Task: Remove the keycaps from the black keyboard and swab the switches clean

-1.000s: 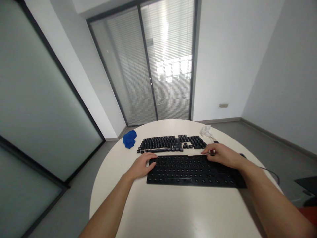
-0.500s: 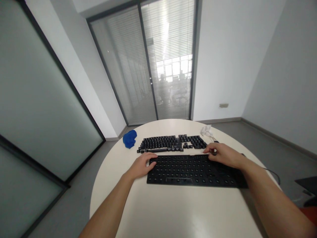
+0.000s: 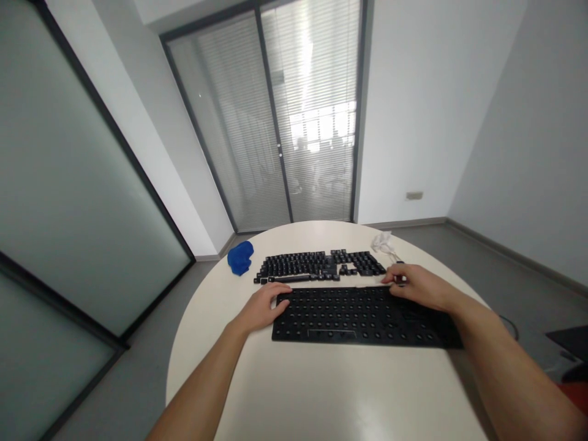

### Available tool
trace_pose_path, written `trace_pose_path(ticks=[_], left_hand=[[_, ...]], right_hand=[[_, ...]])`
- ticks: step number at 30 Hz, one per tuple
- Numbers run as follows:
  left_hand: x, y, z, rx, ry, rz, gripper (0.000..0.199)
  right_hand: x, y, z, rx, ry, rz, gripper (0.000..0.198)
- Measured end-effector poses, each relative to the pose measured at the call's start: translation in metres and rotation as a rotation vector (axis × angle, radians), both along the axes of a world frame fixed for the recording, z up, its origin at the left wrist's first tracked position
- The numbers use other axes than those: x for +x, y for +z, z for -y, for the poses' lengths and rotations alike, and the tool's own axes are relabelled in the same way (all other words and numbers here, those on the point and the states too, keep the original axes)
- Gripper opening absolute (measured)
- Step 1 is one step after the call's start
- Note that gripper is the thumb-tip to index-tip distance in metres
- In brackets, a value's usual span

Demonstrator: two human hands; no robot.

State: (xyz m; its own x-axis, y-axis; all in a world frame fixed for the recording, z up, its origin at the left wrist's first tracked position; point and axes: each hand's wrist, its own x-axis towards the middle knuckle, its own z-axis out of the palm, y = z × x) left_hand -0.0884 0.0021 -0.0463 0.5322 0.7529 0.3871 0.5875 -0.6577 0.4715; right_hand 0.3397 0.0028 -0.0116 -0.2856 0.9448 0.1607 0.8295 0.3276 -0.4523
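A black keyboard base (image 3: 331,315) with its keycaps off lies flat on the table, rows of small key posts showing. My left hand (image 3: 264,306) grips its back left corner, thumb on top and fingers along the rear edge. Over the right part of the back edge is my right hand (image 3: 416,286), with the fingers curled into a pinch. Something small and dark shows between those fingers, but I cannot make out what it is. Behind the base, the removed black keycaps (image 3: 296,264) are laid out in keyboard order, with a long space bar (image 3: 291,278) in front.
The round white table (image 3: 321,392) carries a crumpled blue cloth (image 3: 240,257) at the back left. A white crumpled item (image 3: 382,241) lies at the back right. A dark cable (image 3: 513,326) loops past the right edge. Beyond stands a glass partition with blinds (image 3: 316,171).
My right hand has shifted slightly to the right along the back edge of the keyboard base. My left hand has stayed in place.
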Motion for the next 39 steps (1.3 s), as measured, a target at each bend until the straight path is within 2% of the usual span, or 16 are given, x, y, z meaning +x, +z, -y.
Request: trace_pose_path(ticks=[6, 12, 15, 17, 39], left_hand=[[0.000, -0.001, 0.000, -0.006, 0.004, -0.013, 0.029], [0.008, 0.007, 0.003, -0.007, 0.006, -0.003, 0.028], [0.012, 0.010, 0.004, -0.007, 0.007, -0.004, 0.028], [0.013, 0.012, 0.004, -0.005, 0.005, -0.005, 0.028], [0.008, 0.009, 0.003, -0.008, -0.001, -0.004, 0.028]], right_hand=[[-0.008, 0.004, 0.001, 0.052, 0.006, -0.008, 0.019], [-0.053, 0.009, 0.009, 0.218, 0.171, -0.027, 0.024], [-0.072, 0.008, 0.014, 0.222, 0.271, -0.022, 0.026], [-0.078, 0.007, 0.015, 0.226, 0.287, -0.003, 0.028], [-0.056, 0.007, 0.008, 0.134, 0.199, -0.031, 0.022]])
